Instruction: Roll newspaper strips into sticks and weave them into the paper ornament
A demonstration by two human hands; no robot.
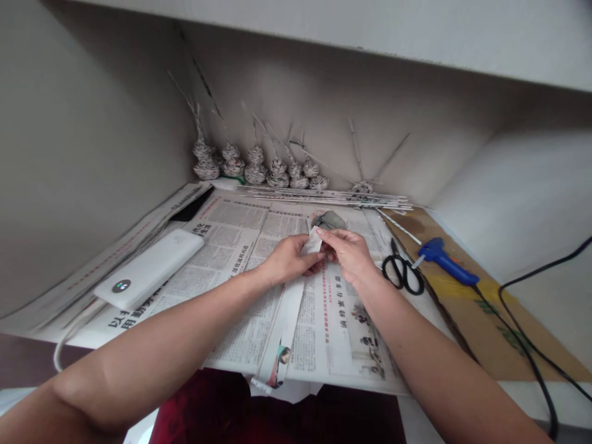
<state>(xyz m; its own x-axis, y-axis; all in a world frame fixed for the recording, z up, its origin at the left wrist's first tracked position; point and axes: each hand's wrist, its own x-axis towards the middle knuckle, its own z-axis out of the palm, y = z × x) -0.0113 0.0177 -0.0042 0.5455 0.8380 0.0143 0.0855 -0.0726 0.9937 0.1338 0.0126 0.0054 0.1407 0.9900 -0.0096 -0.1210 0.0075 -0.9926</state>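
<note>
A long newspaper strip (pixel 290 314) runs from the table's front edge up to my fingertips, a coloured picture showing near its lower end. My left hand (pixel 289 258) is closed on the strip's upper part, thumb on top. At the strip's far tip, my right hand (pixel 348 250) pinches the corner between thumb and fingers; its other fingers are partly hidden behind the paper. Just beyond the hands lies a grey roundish object (pixel 329 220), whose kind I cannot make out. Black-handled scissors (pixel 403 271) lie to the right of my right hand.
Newspaper sheets (pixel 226 246) cover the table. A white power bank (pixel 152 268) with a cable lies left. A blue glue gun (pixel 448 262) rests on cardboard (pixel 467 314) at right, its black cord trailing. Rolled paper sticks (pixel 324 197) and several woven paper gourds (pixel 255 165) line the back.
</note>
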